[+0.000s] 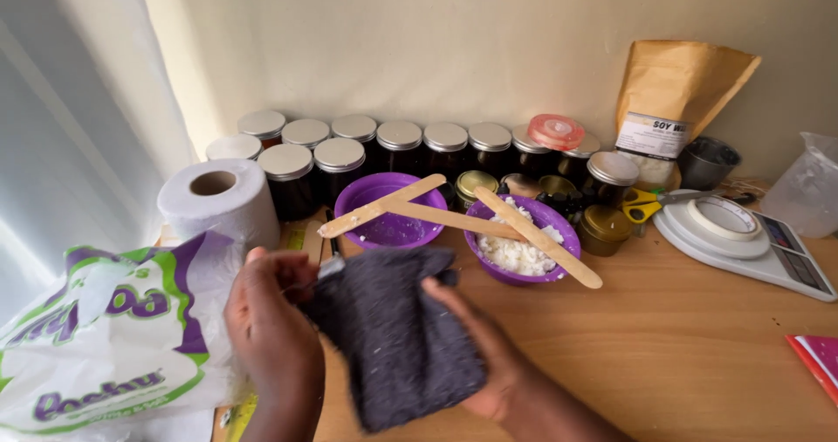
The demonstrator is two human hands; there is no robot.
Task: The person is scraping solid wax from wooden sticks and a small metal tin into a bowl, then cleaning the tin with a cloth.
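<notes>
I had the dark grey cloth (397, 342) bunched between both hands just above the near edge of the wooden table (681, 337), which kept it clear of the clutter further back. My left hand (271, 320) was closed on the cloth's upper left edge, thumb and fingers pinching something small and metallic there that I could not make out, and my right hand (480, 355) cupped the cloth from below and the right, fingers curled loosely round it. Two purple bowls (388, 224) stood just beyond, the right one holding white flakes, with flat wooden sticks (537, 237) laid across their rims, so that their ends rested off the table. Dark jars with silver lids (340, 158) lined the wall, out of the way. A toilet roll (218, 198) and a printed plastic bag (113, 337) sat at my left.
</notes>
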